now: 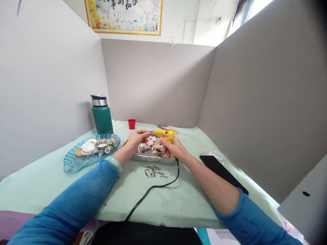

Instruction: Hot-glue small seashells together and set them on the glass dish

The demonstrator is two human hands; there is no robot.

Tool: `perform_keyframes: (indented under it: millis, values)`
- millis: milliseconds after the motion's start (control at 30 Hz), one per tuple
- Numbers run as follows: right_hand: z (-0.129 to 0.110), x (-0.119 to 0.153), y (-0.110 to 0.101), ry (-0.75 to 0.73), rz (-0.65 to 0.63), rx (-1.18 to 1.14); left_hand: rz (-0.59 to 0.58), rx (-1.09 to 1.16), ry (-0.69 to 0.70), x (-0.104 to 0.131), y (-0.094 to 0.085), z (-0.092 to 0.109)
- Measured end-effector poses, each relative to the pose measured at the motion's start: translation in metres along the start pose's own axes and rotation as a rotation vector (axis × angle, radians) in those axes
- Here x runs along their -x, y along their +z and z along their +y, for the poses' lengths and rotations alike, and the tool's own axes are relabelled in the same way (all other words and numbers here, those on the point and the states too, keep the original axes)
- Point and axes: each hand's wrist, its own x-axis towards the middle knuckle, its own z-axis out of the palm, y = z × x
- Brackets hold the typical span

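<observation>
A yellow hot glue gun (167,135) is gripped in my right hand (176,149), its nozzle pointing left. My left hand (138,137) has its fingertips pinched together right by the nozzle. Whatever is between those fingers is too small to make out. Beneath both hands lies a metal tray (145,158) with a heap of red-and-white shells (153,144). On the near side of the tray, several small silvery metal pins (153,172) are scattered on the cloth. A black cord (153,187) runs from the gun's handle toward the table's front edge.
At left, a blue scalloped glass dish (73,163) bears shells and pale discs, with a green bottle (102,117) behind. A red cup (131,124) and yellow-handled scissors (172,130) are at the back. To the right lies a black flat object (223,173). Grey panels (158,81) enclose three sides.
</observation>
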Motion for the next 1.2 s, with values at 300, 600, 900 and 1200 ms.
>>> perform_keyframes:
  millis: [300,600,900,1200]
  values:
    - [0.0023,-0.0014,-0.0006,0.001,0.003,0.013,0.016,0.012,-0.003,-0.0015,-0.001,-0.0011]
    - [-0.0006,0.0003,0.0006,0.028,0.021,0.015,-0.006,-0.002,0.001,-0.0016,-0.0013,-0.0015]
    - [0.0029,-0.0017,0.0002,0.02,0.015,0.006,0.004,-0.012,-0.007,-0.0007,0.0,-0.0008]
    - [0.0025,-0.0016,-0.0009,0.019,0.016,0.02,-0.002,-0.006,0.004,-0.0034,-0.0027,-0.0039]
